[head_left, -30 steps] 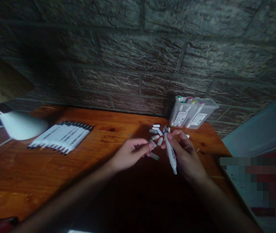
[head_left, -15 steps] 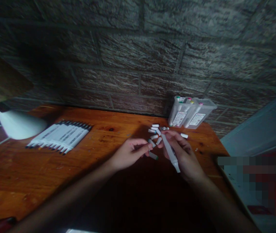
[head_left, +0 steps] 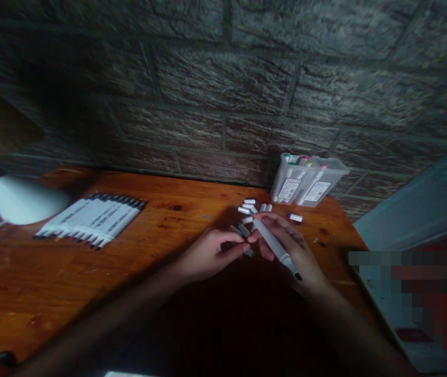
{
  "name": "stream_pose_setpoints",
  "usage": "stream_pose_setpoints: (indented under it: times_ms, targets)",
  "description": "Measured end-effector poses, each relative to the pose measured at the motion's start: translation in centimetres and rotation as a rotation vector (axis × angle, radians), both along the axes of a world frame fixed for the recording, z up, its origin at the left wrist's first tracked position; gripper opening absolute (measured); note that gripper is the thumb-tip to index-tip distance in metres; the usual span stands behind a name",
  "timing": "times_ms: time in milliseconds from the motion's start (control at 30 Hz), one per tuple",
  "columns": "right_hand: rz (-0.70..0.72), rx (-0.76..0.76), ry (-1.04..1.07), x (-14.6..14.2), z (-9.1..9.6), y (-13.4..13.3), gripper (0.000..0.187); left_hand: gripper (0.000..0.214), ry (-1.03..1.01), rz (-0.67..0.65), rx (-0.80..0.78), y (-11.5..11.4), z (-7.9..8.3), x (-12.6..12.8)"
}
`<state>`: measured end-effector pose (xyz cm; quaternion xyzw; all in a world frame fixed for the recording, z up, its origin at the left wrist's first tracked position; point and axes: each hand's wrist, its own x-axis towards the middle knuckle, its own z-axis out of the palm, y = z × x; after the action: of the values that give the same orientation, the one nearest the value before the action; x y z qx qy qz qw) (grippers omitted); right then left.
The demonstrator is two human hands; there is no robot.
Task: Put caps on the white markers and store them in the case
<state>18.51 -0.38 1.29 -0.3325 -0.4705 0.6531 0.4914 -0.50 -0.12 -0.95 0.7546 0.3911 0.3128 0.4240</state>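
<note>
- Left of frame: marker row (head_left: 90, 221) lies side by side on the bench (head_left: 186, 220), apparently for order.
- Centre: left hand (head_left: 212, 255) pinches narrowly beside loose caps (head_left: 244, 210); cannot tell if holding one.
- Right of centre: marker (head_left: 271, 240) slants in the right hand (head_left: 299, 249), likely keeping its ends free.

A brown wooden table (head_left: 168, 220) stands before a grey stone-block wall (head_left: 192, 78). On its left is a white cone-shaped lamp base (head_left: 27, 201), with a row of slim white markers (head_left: 90, 220) lying just right of it. Far right, near the wall, stand two clear plastic bins (head_left: 302, 183), side by side, markers inside. Small white cylindrical caps (head_left: 244, 210) lie scattered before them, one well to the right. Nearer me are the left hand (head_left: 211, 254) and, right of it, the right hand (head_left: 298, 254), around a white marker (head_left: 271, 240).
</note>
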Motion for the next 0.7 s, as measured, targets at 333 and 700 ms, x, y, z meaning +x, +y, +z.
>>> stream_pose_setpoints:
  times_ms: [333, 700]
  targets:
    - [0.073, 0.050, -0.188, -0.57, 0.10, -0.42, 0.025, 0.025, 0.077, -0.059, 0.164, -0.03, 0.04, -0.14]
    - [0.087, 0.032, -0.157, -0.59, 0.31, -0.39, 0.026, 0.028, 0.085, -0.068, 0.178, -0.06, 0.34, 0.02]
